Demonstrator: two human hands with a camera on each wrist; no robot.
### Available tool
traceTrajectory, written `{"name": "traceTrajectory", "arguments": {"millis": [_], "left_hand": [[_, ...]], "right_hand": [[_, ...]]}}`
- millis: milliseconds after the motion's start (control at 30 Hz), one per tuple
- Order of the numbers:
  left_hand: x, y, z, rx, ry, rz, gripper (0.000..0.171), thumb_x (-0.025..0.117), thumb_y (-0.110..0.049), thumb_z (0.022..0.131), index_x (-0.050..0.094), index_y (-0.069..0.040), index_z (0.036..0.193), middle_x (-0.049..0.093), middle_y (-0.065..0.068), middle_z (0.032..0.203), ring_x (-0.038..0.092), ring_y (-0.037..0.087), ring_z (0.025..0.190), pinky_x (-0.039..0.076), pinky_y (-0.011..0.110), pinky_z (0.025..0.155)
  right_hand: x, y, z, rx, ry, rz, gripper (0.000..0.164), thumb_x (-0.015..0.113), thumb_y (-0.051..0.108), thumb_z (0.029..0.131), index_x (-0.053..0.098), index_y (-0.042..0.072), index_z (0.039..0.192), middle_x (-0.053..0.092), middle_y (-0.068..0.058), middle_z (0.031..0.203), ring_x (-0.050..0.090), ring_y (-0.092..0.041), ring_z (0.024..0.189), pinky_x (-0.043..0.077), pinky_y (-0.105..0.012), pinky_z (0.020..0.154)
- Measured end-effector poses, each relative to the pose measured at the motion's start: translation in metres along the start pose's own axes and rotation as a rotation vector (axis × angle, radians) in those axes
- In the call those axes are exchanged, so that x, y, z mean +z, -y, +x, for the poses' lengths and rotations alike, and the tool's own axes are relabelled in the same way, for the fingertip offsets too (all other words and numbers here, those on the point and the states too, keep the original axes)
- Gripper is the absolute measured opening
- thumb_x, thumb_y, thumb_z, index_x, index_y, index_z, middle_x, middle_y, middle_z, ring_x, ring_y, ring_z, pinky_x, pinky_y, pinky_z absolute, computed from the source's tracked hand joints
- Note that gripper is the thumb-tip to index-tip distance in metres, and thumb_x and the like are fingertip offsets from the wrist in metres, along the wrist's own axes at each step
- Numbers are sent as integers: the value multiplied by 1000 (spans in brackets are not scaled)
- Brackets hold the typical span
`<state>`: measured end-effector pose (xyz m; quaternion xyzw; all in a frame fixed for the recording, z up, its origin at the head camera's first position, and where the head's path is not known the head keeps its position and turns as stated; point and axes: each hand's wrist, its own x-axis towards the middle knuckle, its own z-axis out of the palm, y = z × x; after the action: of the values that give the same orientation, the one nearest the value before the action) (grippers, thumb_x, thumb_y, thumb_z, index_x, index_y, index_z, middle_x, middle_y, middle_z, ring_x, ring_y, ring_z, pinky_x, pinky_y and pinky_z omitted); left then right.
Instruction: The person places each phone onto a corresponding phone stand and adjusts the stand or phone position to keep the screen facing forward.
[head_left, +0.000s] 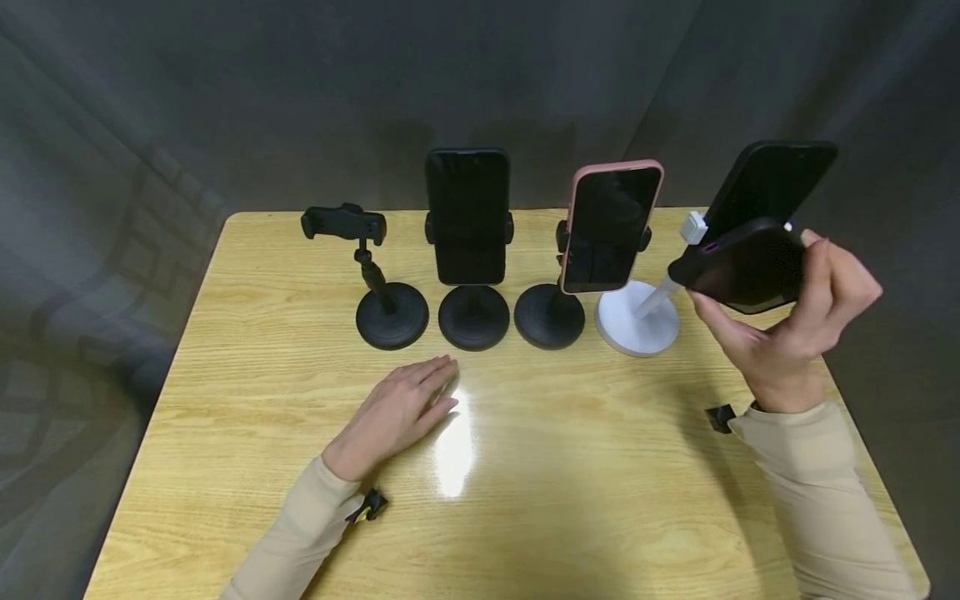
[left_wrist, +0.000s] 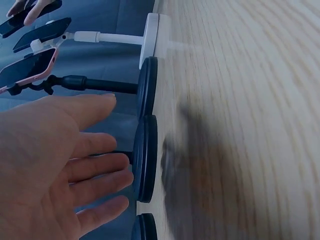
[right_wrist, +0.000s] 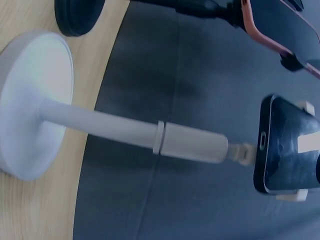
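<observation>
My right hand (head_left: 795,325) grips a dark phone (head_left: 738,267) between thumb and fingers, in front of the white stand's holder. Behind it, a black phone (head_left: 772,183) sits tilted in the white phone stand (head_left: 637,321); the same clamped phone (right_wrist: 285,150) shows in the right wrist view, where my right hand is out of sight. The held phone partly hides the clamped one. My left hand (head_left: 397,408), its fingers extended and holding nothing, is over the table in front of the black stands; the left wrist view shows its palm (left_wrist: 35,155).
Left of the white stand, a pink-cased phone (head_left: 611,229) and another black phone (head_left: 468,217) are clamped on black stands. The leftmost black stand (head_left: 392,317) has a bare holder (head_left: 343,223). All stand in a row near the wooden table's (head_left: 540,467) back edge, before a dark curtain (head_left: 525,75).
</observation>
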<state>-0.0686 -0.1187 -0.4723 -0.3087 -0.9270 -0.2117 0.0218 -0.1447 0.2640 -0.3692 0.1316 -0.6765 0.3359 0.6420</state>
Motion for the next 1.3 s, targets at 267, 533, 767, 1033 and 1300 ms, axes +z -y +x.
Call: {"name": "traceTrajectory", "arguments": {"millis": [267,533,767,1033,1300], "left_hand": [[1,-1,2,-24,-16,3,49,68,-30,101,62,-1,141,62,17,143,61,32,130,50,48,108],[0,-5,3,-35,-21,5,49,69,-31,101,63,-2,139,62,15,143,62,31,130,52,48,106],[2,-8,7,-45,-90,-57,47,67,-30,101,64,2,137,65,17,139,64,32,126,52,46,107],[4,-10,9,-54,-135,-150,44,64,-32,103,67,-2,135,67,13,136,65,28,125,51,43,108],[7,-13,10,-42,-193,-208,36,65,-27,103,71,-3,129,70,11,132,67,26,122,52,43,106]], "right_hand": [[13,23,-6,-135,40,103,51,75,52,90,65,13,122,53,-15,103,47,-34,100,43,-47,98],[15,3,-28,-232,130,180,60,80,51,86,63,5,120,58,-14,107,55,-37,97,51,-47,85],[23,14,-40,-311,191,246,56,77,49,90,62,1,113,58,-15,101,52,-41,76,60,-37,86],[25,25,-61,-428,320,311,50,77,38,94,61,-8,104,60,-19,107,61,-42,80,59,-46,77],[28,33,-77,-495,461,373,45,73,36,98,65,-9,102,66,-24,101,65,-38,86,59,-40,92]]}}
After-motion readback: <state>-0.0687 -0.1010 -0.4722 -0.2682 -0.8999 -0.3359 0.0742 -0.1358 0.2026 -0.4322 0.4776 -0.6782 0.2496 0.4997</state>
